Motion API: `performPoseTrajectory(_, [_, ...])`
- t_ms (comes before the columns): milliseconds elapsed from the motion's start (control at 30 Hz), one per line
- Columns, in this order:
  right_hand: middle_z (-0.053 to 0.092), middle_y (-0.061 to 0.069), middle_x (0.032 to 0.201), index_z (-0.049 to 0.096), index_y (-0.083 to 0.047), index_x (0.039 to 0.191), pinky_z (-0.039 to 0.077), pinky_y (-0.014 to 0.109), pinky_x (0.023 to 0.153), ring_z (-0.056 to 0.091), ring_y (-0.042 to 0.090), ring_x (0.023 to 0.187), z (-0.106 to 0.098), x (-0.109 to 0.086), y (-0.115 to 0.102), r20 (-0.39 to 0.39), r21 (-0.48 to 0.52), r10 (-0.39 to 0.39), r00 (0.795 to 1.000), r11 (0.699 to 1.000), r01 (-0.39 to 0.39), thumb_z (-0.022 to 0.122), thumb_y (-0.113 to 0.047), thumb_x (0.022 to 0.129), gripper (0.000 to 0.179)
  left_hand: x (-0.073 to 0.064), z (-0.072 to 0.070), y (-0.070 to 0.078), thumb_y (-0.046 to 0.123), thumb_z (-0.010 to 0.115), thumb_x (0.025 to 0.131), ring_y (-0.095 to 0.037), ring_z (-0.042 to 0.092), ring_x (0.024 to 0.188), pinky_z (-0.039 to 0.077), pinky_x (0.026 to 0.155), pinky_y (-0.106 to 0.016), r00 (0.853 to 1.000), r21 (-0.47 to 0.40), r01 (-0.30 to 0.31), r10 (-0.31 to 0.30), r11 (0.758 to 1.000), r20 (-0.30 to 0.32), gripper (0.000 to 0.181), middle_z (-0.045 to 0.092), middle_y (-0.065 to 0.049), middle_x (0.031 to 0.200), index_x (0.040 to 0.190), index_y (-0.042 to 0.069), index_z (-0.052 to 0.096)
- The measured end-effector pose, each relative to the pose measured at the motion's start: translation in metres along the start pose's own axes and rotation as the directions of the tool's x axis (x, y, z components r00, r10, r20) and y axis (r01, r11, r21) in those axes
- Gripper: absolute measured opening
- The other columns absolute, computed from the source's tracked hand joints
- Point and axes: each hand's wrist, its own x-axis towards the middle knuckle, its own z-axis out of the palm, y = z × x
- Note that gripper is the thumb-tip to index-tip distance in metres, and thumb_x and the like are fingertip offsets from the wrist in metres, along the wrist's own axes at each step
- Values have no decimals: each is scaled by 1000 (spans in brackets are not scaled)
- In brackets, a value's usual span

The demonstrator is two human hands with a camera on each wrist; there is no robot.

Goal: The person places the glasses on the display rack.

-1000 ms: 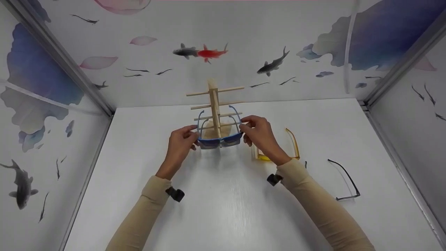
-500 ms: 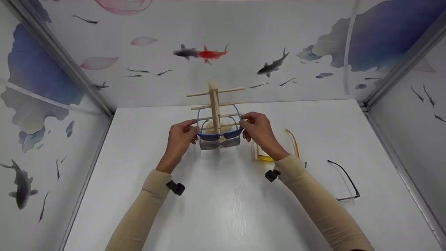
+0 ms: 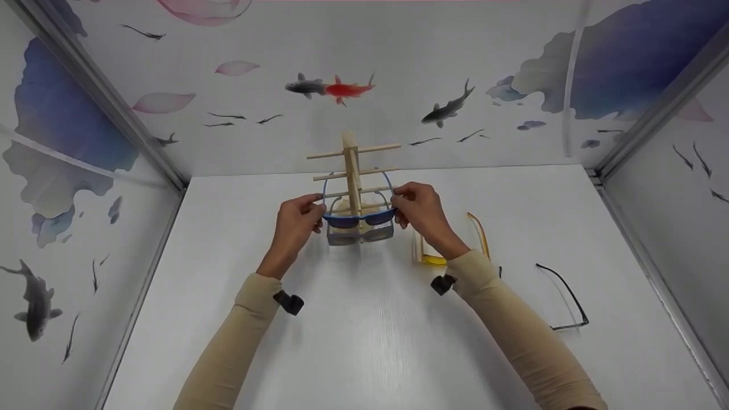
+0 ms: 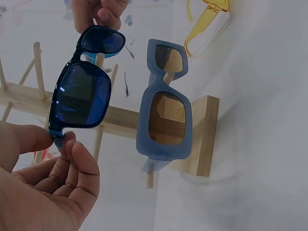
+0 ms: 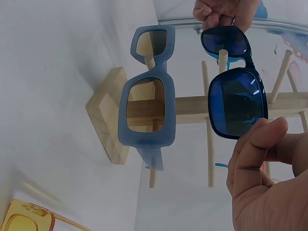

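Both hands pinch a pair of blue-framed sunglasses with dark blue lenses (image 4: 82, 94), one at each end of the frame. My left hand (image 3: 296, 225) grips the left hinge end between thumb and fingers; my right hand (image 3: 424, 213) pinches the right one. The sunglasses are at the front of a wooden display stand (image 3: 351, 165) with several crosswise pegs, their temples reaching back past the post. Just below them, a grey-blue pair of sunglasses (image 4: 166, 120) with brownish lenses hangs on the lowest pegs, apart from the held pair. Whether the held pair bears on a peg, I cannot tell.
Yellow glasses (image 3: 434, 259) lie on the white table (image 3: 353, 341) to the right, partly behind the right forearm. Farther right are black-framed glasses (image 3: 569, 326), partly covered by the right sleeve. Printed wall panels (image 3: 387, 40) enclose the back and sides.
Both hands have raised the blue sunglasses slightly up the stand, uncovering more of the grey-blue pair beneath. In the last half second they have hardly moved.
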Motion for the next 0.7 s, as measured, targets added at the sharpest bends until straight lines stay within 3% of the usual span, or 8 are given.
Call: performPoseTrajectory(700, [72, 13, 88, 74, 4, 118, 55, 23, 53, 64, 13, 59, 6, 1, 8, -5, 5, 33, 999, 999, -33, 68, -8, 105, 18, 3, 1, -16, 7, 66, 108, -17, 64, 77, 58, 65, -23, 1000, -21, 3, -3, 1000, 1, 37, 73, -10, 96, 142, -4, 70])
